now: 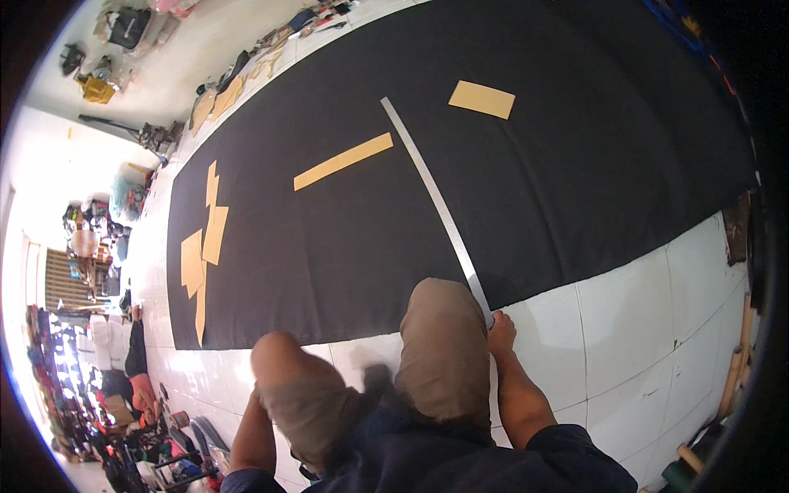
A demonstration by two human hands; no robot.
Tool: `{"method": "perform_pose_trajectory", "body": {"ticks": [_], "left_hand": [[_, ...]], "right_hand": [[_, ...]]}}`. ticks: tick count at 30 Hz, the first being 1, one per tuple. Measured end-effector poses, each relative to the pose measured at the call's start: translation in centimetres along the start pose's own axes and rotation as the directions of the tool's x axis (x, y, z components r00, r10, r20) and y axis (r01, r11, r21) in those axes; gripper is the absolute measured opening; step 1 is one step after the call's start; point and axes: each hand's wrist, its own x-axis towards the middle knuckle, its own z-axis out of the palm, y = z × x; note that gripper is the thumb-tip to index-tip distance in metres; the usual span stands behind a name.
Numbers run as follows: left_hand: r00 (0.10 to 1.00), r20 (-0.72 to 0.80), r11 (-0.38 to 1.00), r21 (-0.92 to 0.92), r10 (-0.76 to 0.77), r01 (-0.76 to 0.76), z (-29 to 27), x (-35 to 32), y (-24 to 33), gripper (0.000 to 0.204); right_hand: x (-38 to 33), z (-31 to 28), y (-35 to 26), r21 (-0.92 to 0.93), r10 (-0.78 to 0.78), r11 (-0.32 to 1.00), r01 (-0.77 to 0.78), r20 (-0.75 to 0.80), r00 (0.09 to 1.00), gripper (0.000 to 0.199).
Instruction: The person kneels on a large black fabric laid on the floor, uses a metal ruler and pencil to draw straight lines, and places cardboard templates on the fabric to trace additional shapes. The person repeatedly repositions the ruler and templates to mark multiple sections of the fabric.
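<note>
My right hand (501,334) is closed on the near end of a long, light metal ruler (436,193), beside my right knee. The ruler slants away from me, up and to the left, lying across a large spread of black fabric (353,238). My left forearm (251,435) goes in beside my bent left leg, and the leg hides that hand. A long narrow yellow card strip (343,162) lies left of the ruler's far part. A wider yellow card rectangle (482,99) rests on the fabric to the right of the ruler.
Several yellow card pieces (205,246) overlap at the fabric's left end. White floor tiles (625,329) border the cloth. Cut scraps (226,100) lie along its far edge. Crowded goods (107,353) stand at the left, and rolls (735,370) at the right.
</note>
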Motion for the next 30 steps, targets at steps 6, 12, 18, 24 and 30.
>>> {"method": "perform_pose_trajectory", "body": {"ticks": [6,12,18,24,30], "left_hand": [[0.998,0.009,0.994,0.084,-0.068,0.067,-2.9,0.1,1.9,0.047],[0.994,0.060,0.988,0.127,-0.093,0.084,-0.8,3.3,2.5,0.047],[0.993,0.108,0.978,0.208,-0.049,0.025,0.3,10.0,5.6,0.047],[0.989,0.145,0.952,0.299,0.017,-0.061,1.2,18.4,8.4,0.046],[0.971,0.118,0.855,0.460,0.209,-0.240,0.8,29.6,13.0,0.047]], "right_hand": [[0.2,0.2,1.0,0.008,-0.027,1.000,0.027,-0.045,0.999,0.037],[0.2,0.8,0.6,0.003,-0.016,1.000,0.016,-0.012,1.000,0.033],[1.3,2.9,3.9,-0.053,0.038,0.998,-0.032,0.115,0.993,0.031],[1.6,-0.3,1.5,-0.138,0.263,0.963,-0.230,0.324,0.909,0.035],[1.9,-3.5,-1.2,0.059,0.242,0.956,-0.289,0.402,0.883,0.043]]}}
